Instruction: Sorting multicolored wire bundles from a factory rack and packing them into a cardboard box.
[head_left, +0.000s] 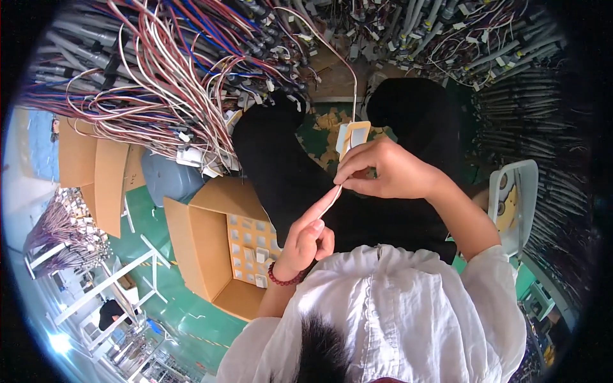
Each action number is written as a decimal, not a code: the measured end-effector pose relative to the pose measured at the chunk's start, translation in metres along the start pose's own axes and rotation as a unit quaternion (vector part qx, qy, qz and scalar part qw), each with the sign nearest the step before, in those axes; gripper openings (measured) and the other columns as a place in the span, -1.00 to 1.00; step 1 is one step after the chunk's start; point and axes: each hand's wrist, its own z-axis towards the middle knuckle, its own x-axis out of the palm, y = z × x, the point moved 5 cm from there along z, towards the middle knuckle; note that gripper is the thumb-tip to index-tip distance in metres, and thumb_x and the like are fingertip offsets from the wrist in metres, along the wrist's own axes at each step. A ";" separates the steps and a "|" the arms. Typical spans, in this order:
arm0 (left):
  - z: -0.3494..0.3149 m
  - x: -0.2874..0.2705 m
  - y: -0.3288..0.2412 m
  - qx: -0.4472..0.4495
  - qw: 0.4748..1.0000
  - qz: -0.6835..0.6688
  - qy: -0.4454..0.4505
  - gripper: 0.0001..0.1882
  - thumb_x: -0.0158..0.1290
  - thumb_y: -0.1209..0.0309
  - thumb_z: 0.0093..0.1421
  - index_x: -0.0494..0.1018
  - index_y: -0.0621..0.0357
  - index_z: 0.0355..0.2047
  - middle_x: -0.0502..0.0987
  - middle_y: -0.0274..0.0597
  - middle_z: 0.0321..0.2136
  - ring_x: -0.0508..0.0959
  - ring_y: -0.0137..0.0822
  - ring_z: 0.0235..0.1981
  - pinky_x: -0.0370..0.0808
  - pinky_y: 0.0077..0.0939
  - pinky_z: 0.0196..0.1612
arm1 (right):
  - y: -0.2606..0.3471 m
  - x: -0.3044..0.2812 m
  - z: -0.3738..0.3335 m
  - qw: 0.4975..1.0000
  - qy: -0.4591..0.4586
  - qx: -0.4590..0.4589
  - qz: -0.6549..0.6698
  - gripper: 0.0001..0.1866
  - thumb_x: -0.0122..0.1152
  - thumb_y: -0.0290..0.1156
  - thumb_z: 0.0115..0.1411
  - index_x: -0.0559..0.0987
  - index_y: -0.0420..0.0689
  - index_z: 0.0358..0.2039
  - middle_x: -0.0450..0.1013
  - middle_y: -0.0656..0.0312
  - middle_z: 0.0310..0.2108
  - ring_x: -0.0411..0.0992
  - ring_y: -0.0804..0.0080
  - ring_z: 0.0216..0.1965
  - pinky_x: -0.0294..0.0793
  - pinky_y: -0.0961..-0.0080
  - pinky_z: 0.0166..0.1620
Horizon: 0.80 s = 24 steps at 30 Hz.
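A thin reddish-white wire (354, 83) comes down from the bundles above to a small cream and pale-blue piece of card or paper (354, 133). My right hand (386, 171) is closed in a pinch just below that piece, thumb against forefinger on the wire. Lower left, my left hand (302, 246) has its forefinger stretched up to the right fingertips. A length of wire runs along that finger, and the thumb and curled fingers close on it. Whether the right fingers also grip the card is hidden.
Thick bundles of grey, red and white wires (159, 70) hang at the upper left; more grey cables (530, 108) line the right. An open cardboard box (185, 249) holding a tray of small white parts stands left of my lap. A plastic chair (514, 204) is at right.
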 end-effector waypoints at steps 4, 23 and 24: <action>0.004 -0.001 0.002 0.003 0.999 0.051 0.001 -0.46 -0.43 0.38 0.30 -0.07 0.29 0.28 0.20 -0.35 -0.84 0.13 -0.57 -0.82 0.12 -0.70 -0.68 | 0.001 0.002 -0.001 0.992 -0.037 -0.081 -0.085 -0.91 0.18 -0.53 -0.03 0.56 -0.23 -0.45 0.47 0.08 -0.47 0.45 0.14 -0.42 0.44 0.35 -0.32; 0.066 0.025 -0.006 0.106 0.800 0.570 -0.155 -0.83 0.04 0.49 0.10 0.47 0.36 -0.33 0.53 0.06 -0.51 0.51 -0.08 -0.52 0.43 -0.36 -0.39 | -0.015 0.028 -0.060 0.886 -0.276 -0.067 -0.366 -0.82 0.17 -0.36 -0.19 0.50 -0.21 -0.60 0.37 0.20 -0.59 0.39 0.31 -0.47 0.41 0.43 -0.55; 0.070 0.025 -0.002 0.108 0.802 0.570 -0.143 -0.83 0.04 0.49 0.10 0.47 0.36 -0.33 0.53 0.06 -0.51 0.51 -0.08 -0.52 0.43 -0.36 -0.39 | -0.019 0.027 -0.064 0.884 -0.283 -0.058 -0.368 -0.82 0.17 -0.36 -0.19 0.50 -0.21 -0.60 0.37 0.20 -0.59 0.39 0.31 -0.47 0.41 0.43 -0.55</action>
